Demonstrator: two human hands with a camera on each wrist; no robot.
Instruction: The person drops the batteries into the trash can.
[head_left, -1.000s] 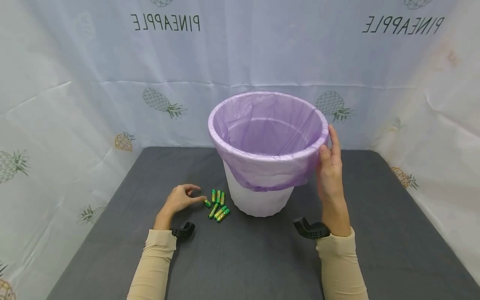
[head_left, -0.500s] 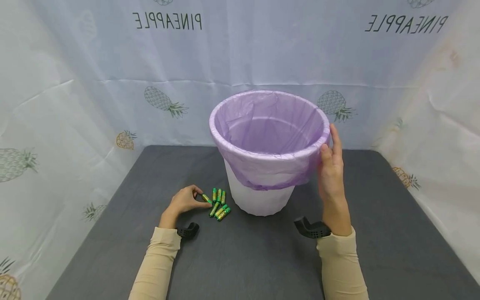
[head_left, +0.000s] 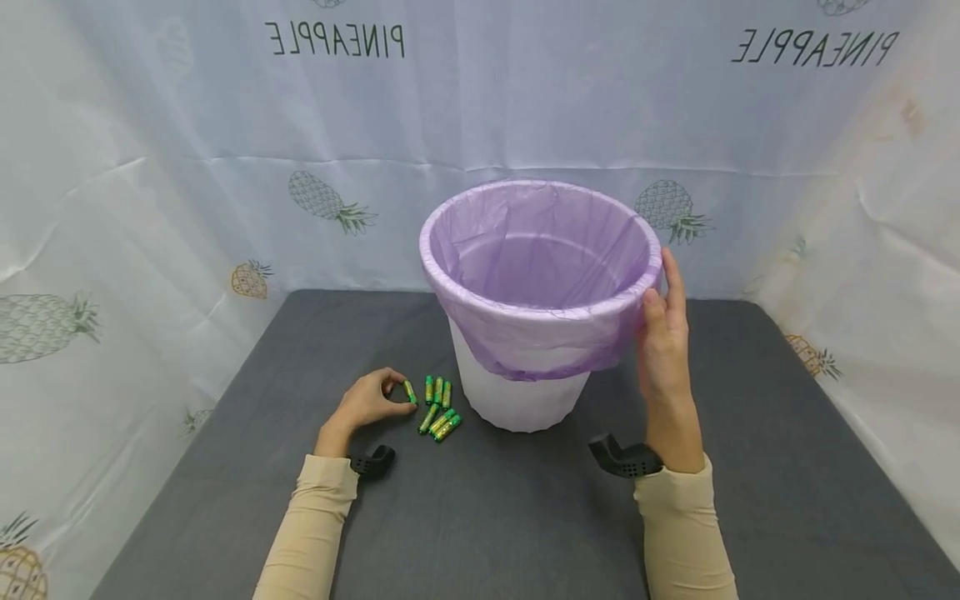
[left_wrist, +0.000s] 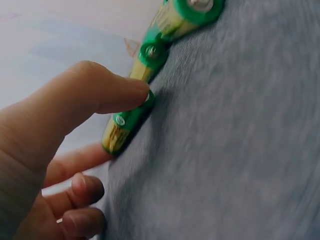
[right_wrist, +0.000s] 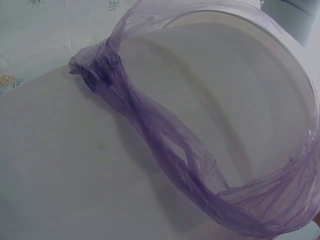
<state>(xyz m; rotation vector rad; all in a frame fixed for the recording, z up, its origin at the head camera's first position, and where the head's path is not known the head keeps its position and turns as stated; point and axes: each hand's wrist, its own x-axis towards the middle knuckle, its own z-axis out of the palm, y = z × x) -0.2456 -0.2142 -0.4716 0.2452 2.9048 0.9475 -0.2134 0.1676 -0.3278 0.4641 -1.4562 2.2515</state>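
Note:
Low over the dark table, my left hand (head_left: 369,399) pinches a green-and-gold battery (head_left: 409,392) lengthwise between thumb and forefinger. In the left wrist view, the thumb covers one end of that battery (left_wrist: 118,134). Several similar batteries (head_left: 444,423) lie loosely grouped just right of this hand. A white trash bin (head_left: 517,404) stands beyond them, lined with a purple plastic bag (head_left: 517,342) folded over its rim. Against the bin's right side near the rim rests my right hand (head_left: 663,342), its fingers mostly straight. The right wrist view shows bunched bag edge (right_wrist: 150,125) along the bin wall.
A dark grey cloth covers the table (head_left: 487,525). Pale curtains (head_left: 540,100) with a pineapple print hang behind and at both sides. Black wrist mounts (head_left: 375,461) sit on both forearms.
My left hand first touched the battery at the pile's left edge, then gripped it and drew it slightly left, turning it. The right hand and bin have stayed in place.

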